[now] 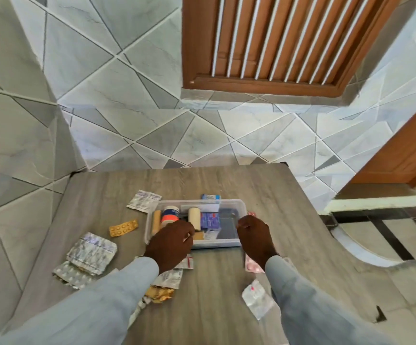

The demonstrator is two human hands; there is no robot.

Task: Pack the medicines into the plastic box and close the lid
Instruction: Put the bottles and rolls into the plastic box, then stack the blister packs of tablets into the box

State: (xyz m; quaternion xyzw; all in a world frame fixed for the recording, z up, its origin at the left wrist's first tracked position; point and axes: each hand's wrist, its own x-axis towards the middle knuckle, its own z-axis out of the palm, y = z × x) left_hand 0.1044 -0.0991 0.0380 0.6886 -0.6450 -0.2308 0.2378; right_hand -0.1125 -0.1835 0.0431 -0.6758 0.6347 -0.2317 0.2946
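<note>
At the lower centre of the frame stands the plastic box point(226, 243), clear and without a lid on it, its long side running left to right across the grey table point(284, 195). Inside it, toward the left half, I see a white bottle point(170, 212) with an orange band, a beige roll point(194, 217) and a blue carton point(210, 220); the right half looks almost bare.

Over the near left corner of the box is the left hand point(170, 242), fingers curled down inside the rim; whether it holds something I cannot tell, because the fingertips are hidden. Beside the near right corner is the right hand point(255, 236), fingers bent in a loose fist, and I cannot tell if it pinches the wall or only rests there.

Most loose medicines lie on the left: an orange blister strip point(123, 227) just left of the box, long axis tilted up to the right, and silver strips point(91, 252) further down-left. So the left hand is nearer to these. A pink strip point(251, 266) and a small sachet point(256, 298) lie below the right hand, near its wrist and sleeve. No lid is in view that I can recognise.
</note>
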